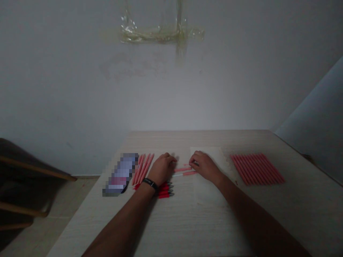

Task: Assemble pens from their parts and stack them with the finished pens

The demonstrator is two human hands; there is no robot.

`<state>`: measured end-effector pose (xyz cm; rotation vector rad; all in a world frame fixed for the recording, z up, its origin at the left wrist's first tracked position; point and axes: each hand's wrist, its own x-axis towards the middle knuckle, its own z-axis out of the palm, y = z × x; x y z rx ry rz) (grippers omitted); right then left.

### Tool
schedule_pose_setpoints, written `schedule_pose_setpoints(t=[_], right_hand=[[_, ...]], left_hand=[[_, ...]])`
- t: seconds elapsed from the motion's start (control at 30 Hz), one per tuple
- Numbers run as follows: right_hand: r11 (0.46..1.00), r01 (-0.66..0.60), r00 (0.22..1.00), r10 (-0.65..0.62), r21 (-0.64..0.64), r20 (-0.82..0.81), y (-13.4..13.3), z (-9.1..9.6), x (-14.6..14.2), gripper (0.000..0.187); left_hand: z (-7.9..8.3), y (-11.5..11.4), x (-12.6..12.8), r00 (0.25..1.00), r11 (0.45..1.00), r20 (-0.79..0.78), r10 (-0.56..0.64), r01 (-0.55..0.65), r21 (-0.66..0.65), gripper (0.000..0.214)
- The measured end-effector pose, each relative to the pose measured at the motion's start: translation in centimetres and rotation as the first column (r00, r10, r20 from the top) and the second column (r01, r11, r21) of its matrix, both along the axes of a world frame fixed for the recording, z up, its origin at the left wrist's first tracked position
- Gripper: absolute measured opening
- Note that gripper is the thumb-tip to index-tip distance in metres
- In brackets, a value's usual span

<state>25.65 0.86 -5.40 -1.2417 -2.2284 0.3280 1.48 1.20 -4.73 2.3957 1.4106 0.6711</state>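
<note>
My left hand (162,168) is curled on the table, its fingertips close to a red pen barrel (183,169), though I cannot tell whether it grips anything. My right hand (203,165) pinches a small pale pen part (195,163) above a sheet of white paper (207,189). Another red barrel (189,173) and a thin white refill (177,175) lie between my hands. Several red pens (143,169) lie side by side to the left, and several black-tipped pen parts (164,189) sit below my left wrist.
A neat row of several red tubes (257,169) lies on the pale wood table (227,217) at the right. A pixelated flat object (120,175) lies at the left. A dark chair (24,185) stands beyond the table's left edge, and a wall rises behind.
</note>
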Motion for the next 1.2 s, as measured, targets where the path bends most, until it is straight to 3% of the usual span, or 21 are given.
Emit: schedule_pose_setpoints(t=[0.43, 0.73, 1.0, 1.07, 1.2], right_hand=[[1.0, 0.016, 0.997, -0.016, -0.001, 0.071, 0.0, 0.2, 0.5, 0.006], [0.974, -0.178, 0.976, 0.193, -0.143, 0.097, -0.9, 1.3, 2.2, 0.009], [0.97, -0.199, 0.973, 0.213, -0.142, 0.092, -1.2, 1.5, 2.0, 0.009], [0.973, -0.201, 0.975, 0.21, -0.114, 0.075, -1.2, 1.7, 2.0, 0.008], [0.991, -0.127, 0.99, 0.129, -0.049, 0.052, -1.2, 2.1, 1.9, 0.008]], left_hand=[[-0.1, 0.0, 0.2, 0.995, 0.997, -0.071, 0.074, -0.075, -0.017, 0.012], [0.2, -0.2, -0.1, 0.993, 0.994, -0.063, 0.098, -0.1, -0.032, 0.017], [1.3, -0.6, -0.2, 0.994, 0.995, -0.067, 0.088, -0.091, -0.046, 0.013], [1.8, -0.8, -0.1, 0.998, 0.998, -0.022, 0.059, -0.06, -0.024, 0.015], [2.7, -1.3, 0.3, 0.994, 0.993, 0.011, -0.112, 0.113, -0.025, 0.018]])
